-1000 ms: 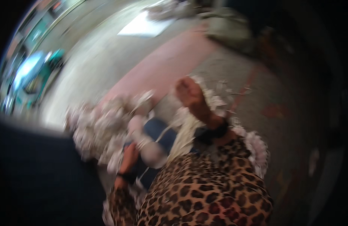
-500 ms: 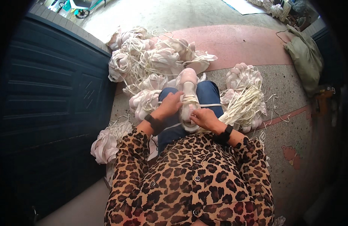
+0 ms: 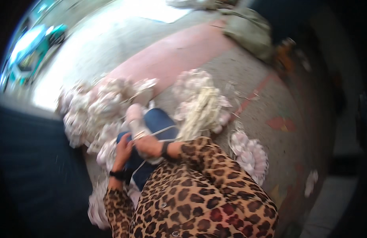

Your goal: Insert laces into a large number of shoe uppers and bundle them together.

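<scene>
Across the knees (image 3: 159, 119), lacing seems underway: right hand (image 3: 149, 146) curled over shoe (image 3: 134, 115), left hand (image 3: 123, 150) half-curled, grips unclear; next likely needs steady pulling.

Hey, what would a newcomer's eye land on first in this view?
Probably the leopard-print shirt, filling the lower middle. Next, the big heap of pale pieces at centre-left, and the bundle of cream laces near the middle. Between those, over the blue jeans, the right hand covers the near end of a pale pink shoe, the left hand close beside it.
</scene>
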Tool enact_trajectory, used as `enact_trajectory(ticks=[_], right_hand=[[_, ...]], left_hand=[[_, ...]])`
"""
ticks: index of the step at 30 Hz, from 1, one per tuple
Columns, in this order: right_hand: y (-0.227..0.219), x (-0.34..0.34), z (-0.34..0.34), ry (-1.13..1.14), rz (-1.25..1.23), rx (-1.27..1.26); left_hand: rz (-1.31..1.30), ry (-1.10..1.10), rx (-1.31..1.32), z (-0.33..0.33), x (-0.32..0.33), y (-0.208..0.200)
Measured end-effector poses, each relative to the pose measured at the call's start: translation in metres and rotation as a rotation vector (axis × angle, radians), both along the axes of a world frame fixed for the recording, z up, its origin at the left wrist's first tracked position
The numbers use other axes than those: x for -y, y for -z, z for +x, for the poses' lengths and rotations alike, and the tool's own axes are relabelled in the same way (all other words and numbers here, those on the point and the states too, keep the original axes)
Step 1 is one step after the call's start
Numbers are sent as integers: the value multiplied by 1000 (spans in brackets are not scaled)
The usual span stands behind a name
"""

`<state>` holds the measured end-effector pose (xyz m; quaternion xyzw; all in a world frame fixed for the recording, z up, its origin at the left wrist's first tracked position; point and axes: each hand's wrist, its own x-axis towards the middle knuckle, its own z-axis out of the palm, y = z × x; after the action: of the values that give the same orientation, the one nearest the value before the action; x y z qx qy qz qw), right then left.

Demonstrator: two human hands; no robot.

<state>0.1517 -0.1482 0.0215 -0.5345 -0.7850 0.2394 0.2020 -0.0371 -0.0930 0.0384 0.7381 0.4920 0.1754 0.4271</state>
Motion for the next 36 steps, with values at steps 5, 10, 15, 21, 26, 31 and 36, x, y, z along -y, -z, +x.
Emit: enact_trajectory(ticks=[5,10,15,21,26,31,36], right_hand=[[-11,-19,30,-429,-95,13],[-74,3,84,-121,60,-238],[-299,28,208,1,-425,-1901],[-350,73,254,-155,-21,-2049],[-345,77,261,-224,9,-2003],[-325,46,274,-129,22,-2031],[-289,20,275,-169,61,-2101]], left_hand=[[-389,-211,409,1,-16,-22],[-521,-306,542,0,-34,-39],[-583,-230,357,3,-20,-27],[20,100,44,22,-10,-18],[-297,262,29,31,-16,-35],[-436,452,-98,34,-42,-53],[-391,498,-62,21,-51,-49]])
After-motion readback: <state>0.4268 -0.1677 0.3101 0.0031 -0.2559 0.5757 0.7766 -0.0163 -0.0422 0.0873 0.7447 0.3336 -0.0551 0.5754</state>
